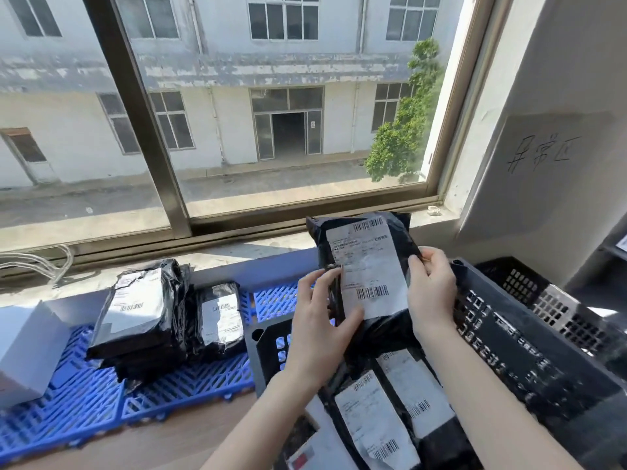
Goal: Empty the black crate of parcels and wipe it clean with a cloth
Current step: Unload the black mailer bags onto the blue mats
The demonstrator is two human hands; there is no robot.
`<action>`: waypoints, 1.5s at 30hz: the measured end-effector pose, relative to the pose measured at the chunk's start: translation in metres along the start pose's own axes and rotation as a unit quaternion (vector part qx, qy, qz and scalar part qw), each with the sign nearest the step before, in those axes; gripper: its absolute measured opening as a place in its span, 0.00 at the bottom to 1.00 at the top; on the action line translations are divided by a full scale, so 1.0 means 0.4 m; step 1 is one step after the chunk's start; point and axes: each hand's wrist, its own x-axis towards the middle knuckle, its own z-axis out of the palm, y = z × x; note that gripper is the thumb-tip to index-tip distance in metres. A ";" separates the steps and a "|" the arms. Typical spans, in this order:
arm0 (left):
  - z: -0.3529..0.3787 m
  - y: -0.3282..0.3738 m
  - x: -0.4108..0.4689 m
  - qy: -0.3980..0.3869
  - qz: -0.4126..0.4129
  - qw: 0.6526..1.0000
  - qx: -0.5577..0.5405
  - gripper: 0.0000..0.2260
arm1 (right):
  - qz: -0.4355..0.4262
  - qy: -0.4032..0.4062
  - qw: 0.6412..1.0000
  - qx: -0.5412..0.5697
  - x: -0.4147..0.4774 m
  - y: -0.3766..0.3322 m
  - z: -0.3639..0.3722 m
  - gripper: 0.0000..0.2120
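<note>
The left grip [315,320] and right grip [431,293] each pinch an edge of a black parcel [366,266], held upright above the black crate [509,334]. More parcels [373,422] lie inside it; stacked parcels [135,310] sit on the blue mat [84,401], left.

Black perforated plastic crate [509,351]: right of centre. Black poly-bag parcels with white labels [380,422]: inside the crate, at its near end. Black labelled poly-bag parcel [369,266]: upright above the crate's far end, held between left hand [319,327] on its left edge and right hand [431,293] on its right edge. Blue plastic grid mat [84,401]: on the wooden bench [169,439], left of the crate. Stack of black poly-bag parcels [135,317]: on the mat. Small black poly-bag parcel [220,317]: just right of the stack. White cardboard box [23,347]: far left of the mat. Grey concrete windowsill [220,252]: behind everything.
</note>
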 end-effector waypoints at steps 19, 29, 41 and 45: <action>-0.460 -0.333 0.038 0.075 -0.098 0.992 0.019 0.28 | 0.067 -0.226 0.972 -0.008 -0.221 0.024 0.620 0.16; -0.426 -0.585 -0.004 -0.037 -0.172 0.980 0.094 0.30 | 0.090 -0.392 0.883 -0.243 -0.241 0.181 0.745 0.42; -0.336 -0.725 -0.038 -0.083 -0.223 0.960 0.148 0.29 | 0.077 -0.520 0.748 -0.405 -0.254 0.282 0.856 0.44; -0.318 -0.763 -0.046 -0.097 -0.240 0.953 0.155 0.29 | 0.088 -0.555 0.706 -0.431 -0.254 0.311 0.854 0.38</action>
